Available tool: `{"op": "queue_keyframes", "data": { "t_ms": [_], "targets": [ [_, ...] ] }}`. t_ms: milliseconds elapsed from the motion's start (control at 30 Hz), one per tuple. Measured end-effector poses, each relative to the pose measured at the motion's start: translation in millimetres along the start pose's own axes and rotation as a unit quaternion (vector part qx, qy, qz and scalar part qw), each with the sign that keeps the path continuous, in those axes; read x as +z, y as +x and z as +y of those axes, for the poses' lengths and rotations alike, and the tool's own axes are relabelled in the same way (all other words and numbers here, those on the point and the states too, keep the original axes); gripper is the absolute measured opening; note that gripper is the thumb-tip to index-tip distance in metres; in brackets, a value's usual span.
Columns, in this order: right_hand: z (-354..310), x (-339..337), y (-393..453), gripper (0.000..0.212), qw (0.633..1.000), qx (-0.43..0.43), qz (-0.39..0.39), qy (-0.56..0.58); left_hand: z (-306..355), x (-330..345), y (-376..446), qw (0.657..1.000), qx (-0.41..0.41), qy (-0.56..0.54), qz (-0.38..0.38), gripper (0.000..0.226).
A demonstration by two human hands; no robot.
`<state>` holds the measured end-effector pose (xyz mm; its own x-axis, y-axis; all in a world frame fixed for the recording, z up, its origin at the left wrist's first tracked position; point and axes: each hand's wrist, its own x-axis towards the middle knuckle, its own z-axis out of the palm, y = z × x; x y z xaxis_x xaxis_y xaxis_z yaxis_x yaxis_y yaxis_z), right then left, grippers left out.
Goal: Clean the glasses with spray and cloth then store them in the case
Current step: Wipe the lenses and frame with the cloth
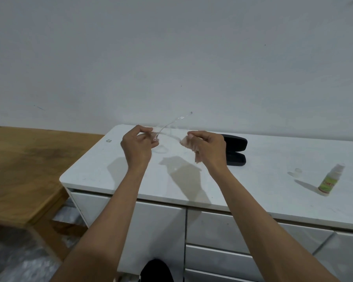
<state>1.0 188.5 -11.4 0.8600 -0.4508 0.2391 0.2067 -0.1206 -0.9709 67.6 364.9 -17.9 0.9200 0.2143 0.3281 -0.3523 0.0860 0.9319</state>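
Clear-framed glasses (167,129) hang in the air above the white cabinet top (273,180), one temple arm pointing up and to the right. My left hand (138,144) pinches the left end of the frame. My right hand (206,147) grips a pinkish cloth (192,146) pressed round the frame's right side. An open black case (235,149) lies just behind my right hand. The small spray bottle (330,180) with a green label stands at the right, its clear cap (298,171) lying beside it.
A wooden table (22,169) stands lower at the left of the cabinet. White drawer fronts (222,231) run below the top. A plain wall rises directly behind. A small clear object (108,141) lies near the cabinet's back left corner.
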Motion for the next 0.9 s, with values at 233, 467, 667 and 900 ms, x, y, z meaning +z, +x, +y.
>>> {"op": "queue_keyframes", "data": {
  "t_ms": [233, 467, 667, 900],
  "targets": [
    [8, -30, 11, 0.011, 0.998, 0.030, 0.022, -0.042, -25, -27, 10, 0.989, 0.118, 0.088, -0.023, 0.012],
    [21, -44, 18, 0.006, 0.996, 0.017, 0.032, -0.087, -47, -48, 14, 0.900, 0.325, 0.281, -0.071, 0.025],
    [28, -51, 17, 0.008, 0.994, 0.010, 0.029, -0.109, -47, -41, 18, 0.849, 0.426, 0.301, -0.081, 0.025],
    [38, -45, 18, 0.012, 0.985, -0.028, -0.044, -0.163, -49, -39, 17, 0.860, 0.419, 0.286, -0.051, 0.024]
  ]
}}
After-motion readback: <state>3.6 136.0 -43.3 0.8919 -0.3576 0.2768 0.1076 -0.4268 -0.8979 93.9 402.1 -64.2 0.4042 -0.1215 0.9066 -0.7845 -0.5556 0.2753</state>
